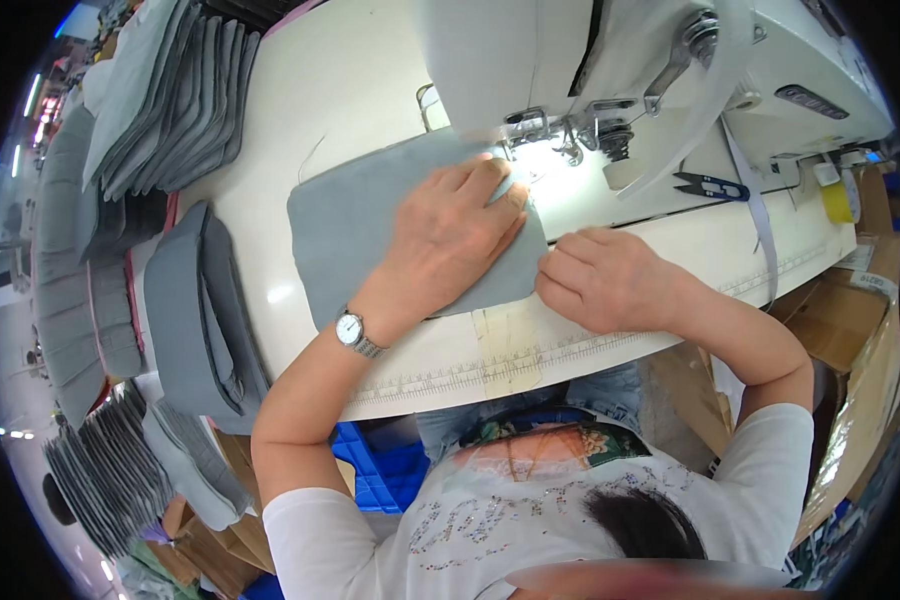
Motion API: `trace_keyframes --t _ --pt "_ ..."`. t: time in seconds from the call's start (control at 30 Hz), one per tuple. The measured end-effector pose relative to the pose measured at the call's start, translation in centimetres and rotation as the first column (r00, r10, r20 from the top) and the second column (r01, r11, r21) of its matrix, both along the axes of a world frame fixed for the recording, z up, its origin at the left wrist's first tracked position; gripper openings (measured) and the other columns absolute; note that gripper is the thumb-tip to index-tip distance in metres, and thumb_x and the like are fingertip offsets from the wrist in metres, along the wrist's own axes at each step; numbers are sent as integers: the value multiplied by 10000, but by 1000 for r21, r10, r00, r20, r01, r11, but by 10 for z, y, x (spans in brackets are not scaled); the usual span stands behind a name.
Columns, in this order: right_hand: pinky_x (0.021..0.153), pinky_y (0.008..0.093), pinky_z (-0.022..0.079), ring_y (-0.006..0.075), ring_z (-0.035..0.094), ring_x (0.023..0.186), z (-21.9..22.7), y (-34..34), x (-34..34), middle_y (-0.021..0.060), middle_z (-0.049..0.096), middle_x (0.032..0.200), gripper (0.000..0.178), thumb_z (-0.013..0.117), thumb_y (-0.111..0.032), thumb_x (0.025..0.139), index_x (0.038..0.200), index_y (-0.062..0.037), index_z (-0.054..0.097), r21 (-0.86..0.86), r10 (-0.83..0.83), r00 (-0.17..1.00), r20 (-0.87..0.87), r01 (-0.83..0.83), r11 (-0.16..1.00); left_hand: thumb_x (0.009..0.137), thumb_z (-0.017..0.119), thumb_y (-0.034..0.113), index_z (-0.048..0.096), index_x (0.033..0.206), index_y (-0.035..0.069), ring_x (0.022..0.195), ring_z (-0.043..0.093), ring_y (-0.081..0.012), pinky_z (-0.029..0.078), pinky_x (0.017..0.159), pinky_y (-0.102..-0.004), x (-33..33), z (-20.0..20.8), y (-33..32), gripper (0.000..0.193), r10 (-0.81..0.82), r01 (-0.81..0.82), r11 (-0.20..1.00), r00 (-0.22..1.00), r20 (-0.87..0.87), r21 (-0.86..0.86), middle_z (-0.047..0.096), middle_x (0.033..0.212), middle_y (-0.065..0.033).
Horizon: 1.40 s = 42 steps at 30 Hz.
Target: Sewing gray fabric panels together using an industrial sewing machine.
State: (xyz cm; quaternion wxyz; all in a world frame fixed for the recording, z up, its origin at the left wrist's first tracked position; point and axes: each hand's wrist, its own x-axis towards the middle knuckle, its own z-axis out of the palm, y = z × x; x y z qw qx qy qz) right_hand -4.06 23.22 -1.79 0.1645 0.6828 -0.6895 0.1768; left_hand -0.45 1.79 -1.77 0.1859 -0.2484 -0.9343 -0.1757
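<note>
A flat grey fabric panel lies on the white table of a sewing machine. Its upper right corner reaches the lit needle area. My left hand rests palm down across the panel, fingers slightly bent and pointing at the needle area. At the panel's lower right edge, my right hand is closed, with its fingertips pinching the fabric's rim. A silver watch is on my left wrist.
Stacked grey fabric pieces stand at the far left, and folded grey panels overhang the left table edge. Thread snips and a white strip lie right of the needle. A measuring scale runs along the front edge. Cardboard boxes stand right.
</note>
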Motion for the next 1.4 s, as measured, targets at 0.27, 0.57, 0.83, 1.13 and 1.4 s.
trace_keyframes --t 0.27,0.57,0.83,1.13,1.4 --pt "672 317 518 208 594 793 -8 -15 -20 60 534 821 99 606 -107 728 796 -53 558 15 -112 990 88 111 994 734 736 115 695 937 68 1010 628 -253 527 797 -351 6 9 -20 212 -195 196 979 980 -22 51 653 1068 -80" --pt "687 306 491 196 577 905 2 -2 -8 4 576 921 309 626 -126 749 1053 -130 679 105 -299 952 65 292 951 721 738 52 724 1029 101 1159 630 -259 576 840 -356 12 16 -34 312 -283 295 955 935 216 -26 681 1182 -21" --pt "972 443 405 195 641 910 -12 -5 -30 26 658 978 351 548 -125 878 1218 -174 616 358 -448 891 71 396 845 748 678 14 727 1014 133 1110 653 -226 579 752 -332 -14 9 -43 296 -210 217 976 966 152 -33 690 1165 7" --pt "946 376 433 187 609 1012 -22 -14 -31 10 653 1114 283 585 -198 925 1180 -287 669 193 -553 830 65 534 824 798 618 50 700 1063 113 966 671 -212 565 742 -319 -21 16 -36 285 -169 185 977 974 149 -103 679 1113 4" --pt "897 369 431 237 618 932 -9 -14 -23 18 677 939 368 553 -70 844 1129 -250 700 167 -551 834 18 540 825 821 590 56 674 1134 77 1007 678 -240 562 723 -334 1 18 -12 324 41 -21 986 992 118 -165 680 1160 -40"
